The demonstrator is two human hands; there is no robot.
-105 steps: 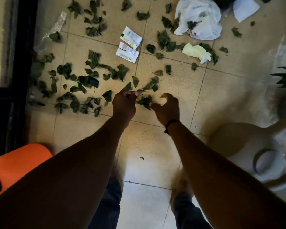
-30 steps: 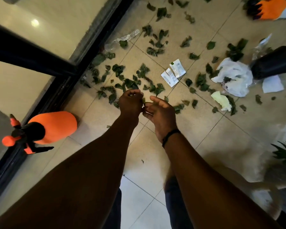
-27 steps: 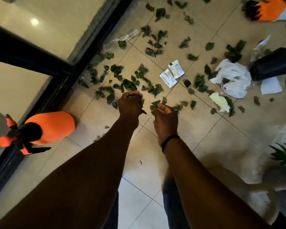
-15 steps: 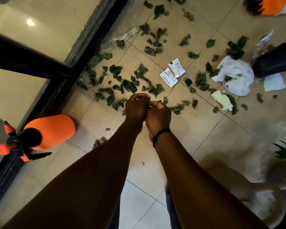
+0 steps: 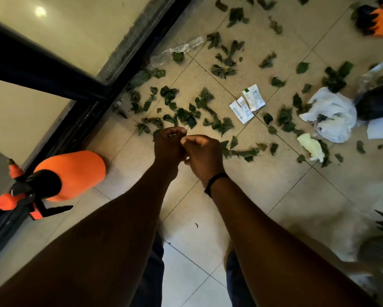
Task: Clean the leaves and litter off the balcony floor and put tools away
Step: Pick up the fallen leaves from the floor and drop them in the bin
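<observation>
Dim warm light, glare spot on glass, blurred wide-angle edges

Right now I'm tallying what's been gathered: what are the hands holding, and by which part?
The left hand holds green leaves bunched inside its curled fingers. The right hand is curled against it; whether it holds anything cannot be told.

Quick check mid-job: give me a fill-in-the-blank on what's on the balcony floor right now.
1. The spray bottle lying by the door frame is ____ in colour.
2. The left hand grips a bunch of ____.
3. The two small white packets lie on the ____.
4. The right hand wears a black band on its ____.

Missing words: orange; leaves; floor; wrist
</observation>
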